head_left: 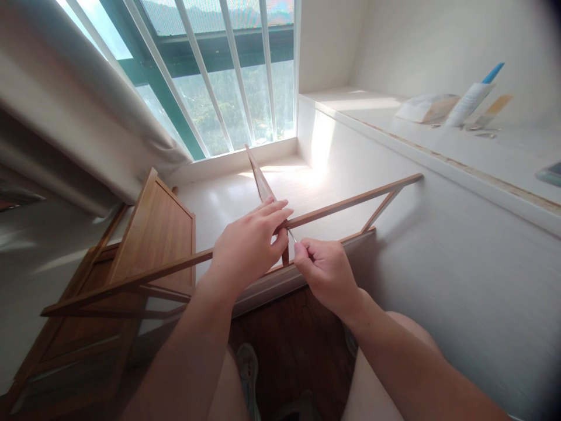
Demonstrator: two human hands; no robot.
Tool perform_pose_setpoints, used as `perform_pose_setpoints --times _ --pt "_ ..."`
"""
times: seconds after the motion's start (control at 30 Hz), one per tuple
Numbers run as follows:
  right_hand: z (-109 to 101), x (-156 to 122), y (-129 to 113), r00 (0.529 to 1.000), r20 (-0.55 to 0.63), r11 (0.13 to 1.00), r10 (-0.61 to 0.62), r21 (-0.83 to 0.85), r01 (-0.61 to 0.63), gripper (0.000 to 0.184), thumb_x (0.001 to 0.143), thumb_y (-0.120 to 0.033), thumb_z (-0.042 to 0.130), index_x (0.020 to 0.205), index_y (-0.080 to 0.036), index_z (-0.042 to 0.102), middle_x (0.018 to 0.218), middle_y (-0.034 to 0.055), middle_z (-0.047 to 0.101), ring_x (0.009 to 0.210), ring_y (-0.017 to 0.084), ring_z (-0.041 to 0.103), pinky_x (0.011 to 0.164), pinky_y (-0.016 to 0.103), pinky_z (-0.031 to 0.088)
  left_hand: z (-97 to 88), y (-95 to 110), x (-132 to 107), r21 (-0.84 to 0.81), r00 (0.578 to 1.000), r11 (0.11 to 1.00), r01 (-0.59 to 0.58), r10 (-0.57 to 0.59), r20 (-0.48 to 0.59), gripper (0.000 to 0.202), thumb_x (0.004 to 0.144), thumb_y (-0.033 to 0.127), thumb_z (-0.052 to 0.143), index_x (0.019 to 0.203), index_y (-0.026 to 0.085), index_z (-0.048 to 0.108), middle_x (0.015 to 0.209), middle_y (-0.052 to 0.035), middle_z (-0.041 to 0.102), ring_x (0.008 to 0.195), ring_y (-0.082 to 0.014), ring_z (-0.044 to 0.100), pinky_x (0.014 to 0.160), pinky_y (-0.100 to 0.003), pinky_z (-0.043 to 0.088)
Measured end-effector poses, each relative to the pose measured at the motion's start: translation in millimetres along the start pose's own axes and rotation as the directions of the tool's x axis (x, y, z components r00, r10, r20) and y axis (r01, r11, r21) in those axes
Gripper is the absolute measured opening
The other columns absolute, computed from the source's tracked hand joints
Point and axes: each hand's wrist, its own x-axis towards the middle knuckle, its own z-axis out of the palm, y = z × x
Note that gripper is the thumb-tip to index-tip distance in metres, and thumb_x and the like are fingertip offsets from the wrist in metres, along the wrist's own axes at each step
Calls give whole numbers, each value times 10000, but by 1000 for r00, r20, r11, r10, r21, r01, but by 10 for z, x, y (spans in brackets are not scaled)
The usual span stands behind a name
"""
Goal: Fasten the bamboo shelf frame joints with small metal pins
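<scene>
A long wooden frame bar (350,203) runs across in front of me, with a second wooden piece (258,175) jutting from its middle toward the window. My left hand (249,240) is closed over the joint between them, fingers on top and thumb below. Just to the right, my right hand (326,269) pinches a thin metal tool (292,235) whose tip meets the underside of the joint. Most of that tool is hidden in my fingers, so its exact kind does not show. Slanted braces (381,210) join the bar to a lower rail.
Wooden panels (158,228) lean at the left below a curtain (87,117). A barred window (232,76) is ahead. On the right ledge stand a white tube with a blue nozzle (473,102), a plastic bag (427,108) and small metal pieces (486,135). A phone-like object (550,173) lies farther right.
</scene>
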Motion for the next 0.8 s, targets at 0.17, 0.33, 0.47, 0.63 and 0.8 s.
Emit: perform_pose_setpoints --times 0.17,0.33,0.47,0.63,0.8 --pt "49 -33 -4 999 -21 993 50 104 -48 398 936 -260 459 551 -188 390 492 -63 338 488 79 318 511 238 270 -3 -7 -3 2 1000 1000 2 -2 4 393 931 281 393 1294 356 525 1454 130 471 1393 -150 404 1018 -387 512" --pt "129 -85 6 993 -23 974 118 198 -111 427 958 -298 443 547 -186 448 486 -54 395 485 85 353 510 241 289 -12 0 -7 -6 1000 1000 -2 3 14 396 930 274 397 1297 350 524 1455 123 473 1392 -148 406 1025 -386 507" --pt "178 -106 12 987 -25 955 158 259 -146 450 966 -330 439 540 -185 454 486 -46 422 483 89 374 509 248 293 -20 10 -6 -8 1000 1000 -2 2 12 395 928 272 395 1291 347 530 1455 118 474 1391 -159 409 1016 -382 511" --pt "211 -116 23 974 -27 913 225 355 -201 478 971 -381 438 532 -192 438 455 -45 434 443 92 389 479 246 313 -30 9 -6 -4 1000 1000 -1 1 6 402 927 263 391 1295 333 538 1450 109 484 1386 -159 417 1021 -363 506" --pt "255 -125 44 961 -11 845 277 479 -238 486 964 -425 440 532 -205 409 441 -50 420 415 94 404 446 237 335 -36 8 -5 -24 1000 1000 4 -4 7 406 926 262 401 1298 328 547 1455 91 484 1384 -177 421 1018 -365 506"
